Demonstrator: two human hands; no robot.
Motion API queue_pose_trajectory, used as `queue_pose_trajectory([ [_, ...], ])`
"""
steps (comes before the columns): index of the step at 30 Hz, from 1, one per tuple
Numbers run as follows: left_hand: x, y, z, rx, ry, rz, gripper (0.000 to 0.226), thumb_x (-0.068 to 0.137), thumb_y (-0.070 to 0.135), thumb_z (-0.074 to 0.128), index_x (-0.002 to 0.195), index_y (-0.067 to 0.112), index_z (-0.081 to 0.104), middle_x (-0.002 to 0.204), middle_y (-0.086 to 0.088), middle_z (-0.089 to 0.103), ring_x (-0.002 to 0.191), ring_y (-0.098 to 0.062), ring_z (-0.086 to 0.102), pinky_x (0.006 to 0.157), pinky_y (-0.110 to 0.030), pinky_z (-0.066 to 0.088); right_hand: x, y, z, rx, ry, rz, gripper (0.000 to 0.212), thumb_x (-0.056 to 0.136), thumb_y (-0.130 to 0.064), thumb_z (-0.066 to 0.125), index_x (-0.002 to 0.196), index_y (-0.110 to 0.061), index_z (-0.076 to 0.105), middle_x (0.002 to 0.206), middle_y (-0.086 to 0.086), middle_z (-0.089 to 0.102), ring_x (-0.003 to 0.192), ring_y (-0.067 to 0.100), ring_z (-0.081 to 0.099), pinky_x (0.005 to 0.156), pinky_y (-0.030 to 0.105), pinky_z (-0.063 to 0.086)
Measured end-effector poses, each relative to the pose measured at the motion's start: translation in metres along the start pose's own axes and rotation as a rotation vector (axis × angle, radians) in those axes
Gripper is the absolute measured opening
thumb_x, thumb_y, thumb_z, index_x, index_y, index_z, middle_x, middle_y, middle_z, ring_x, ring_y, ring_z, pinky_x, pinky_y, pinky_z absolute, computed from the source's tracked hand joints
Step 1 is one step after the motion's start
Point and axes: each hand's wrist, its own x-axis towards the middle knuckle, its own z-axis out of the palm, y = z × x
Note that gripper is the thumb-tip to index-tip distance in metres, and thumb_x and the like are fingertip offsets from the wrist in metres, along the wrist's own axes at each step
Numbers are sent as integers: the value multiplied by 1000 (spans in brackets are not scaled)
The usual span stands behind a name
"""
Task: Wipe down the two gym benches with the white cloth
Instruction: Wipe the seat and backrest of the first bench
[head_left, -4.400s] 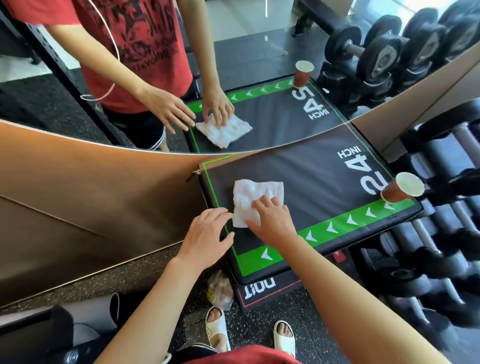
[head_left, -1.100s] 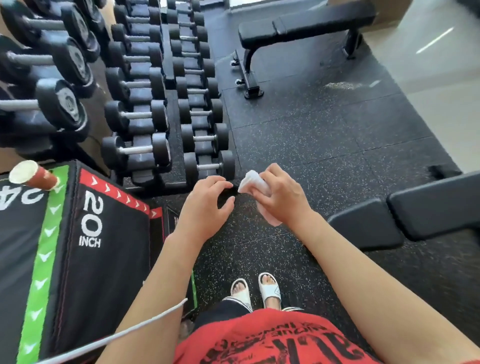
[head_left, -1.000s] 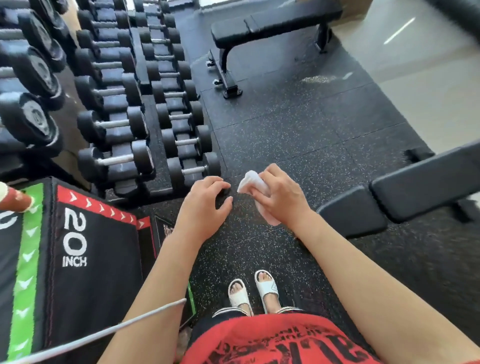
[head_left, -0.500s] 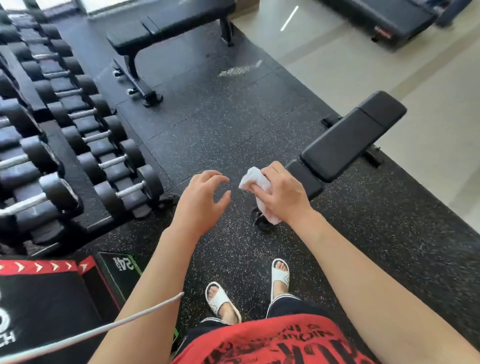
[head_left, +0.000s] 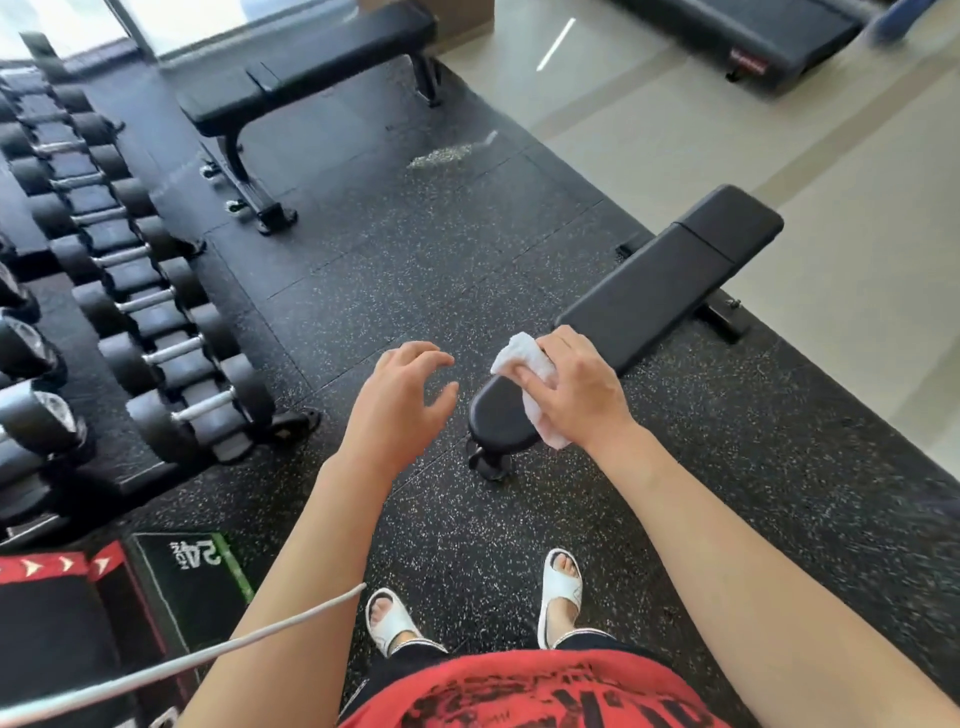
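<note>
Head view: right hand (head_left: 576, 395) grips the white cloth (head_left: 524, 358) above the near bench (head_left: 660, 291); left hand (head_left: 400, 410) hovers empty, fingers loosely spread.

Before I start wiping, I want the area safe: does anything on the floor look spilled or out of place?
Yes. A pale, grainy smear lies on the black rubber floor beside the far bench, near the tile edge. It looks like spilled powder or scuffing; I cannot tell which.

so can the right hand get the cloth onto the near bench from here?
Probably yes. The right hand grips the cloth and shows right over the near bench's end, with nothing between them. Contact itself can't be judged. The left hand is off to the side.
</note>
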Motion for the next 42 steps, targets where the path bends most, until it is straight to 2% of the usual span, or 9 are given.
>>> queue_pose_trajectory([
  [6,22,59,53,-16,17,-61,35,101,30,68,133,16,67,141,2,59,132,-22,50,111,-41,45,10,75,-35,56,-27,-18,37,99,-50,66,95,-13,62,98,-1,56,91,20,55,77,40,52],
  [13,29,79,71,-9,43,-91,33,100,32,68,132,22,67,141,6,58,132,-19,49,112,-40,44,12,105,-51,110,-58,-2,34,99,-50,67,96,-17,62,97,-6,53,90,18,53,79,39,51],
  [19,32,64,68,-39,72,-90,33,101,32,67,132,20,67,141,6,58,132,-18,49,110,-38,44,18,97,-44,98,-92,8,39,99,-57,62,99,-18,63,100,-5,56,93,17,54,80,38,51],
  [24,30,45,55,-64,99,-92,33,100,33,68,130,21,68,138,7,59,130,-18,49,109,-39,45,24,76,-35,80,-123,-30,34,99,-53,64,99,-19,62,99,-5,56,93,17,54,81,40,52],
  [33,42,24,16,-57,167,-87,34,100,32,67,132,19,67,139,5,59,131,-19,50,110,-38,43,60,35,-29,72,-94,-143,31,100,-48,65,96,-17,62,97,-6,55,91,18,55,76,34,49],
  [39,53,28,18,-65,221,-136,34,100,32,68,132,19,67,139,5,60,130,-20,51,110,-40,45,93,40,-35,90,-117,-223,28,100,-44,67,94,-17,65,95,-5,57,90,15,54,78,28,44],
  [42,61,35,31,-65,255,-183,34,99,31,69,131,19,68,137,4,61,129,-20,53,108,-42,48,111,54,-38,80,-170,-238,30,100,-46,67,96,-17,66,98,-4,59,93,17,55,80,31,48],
])
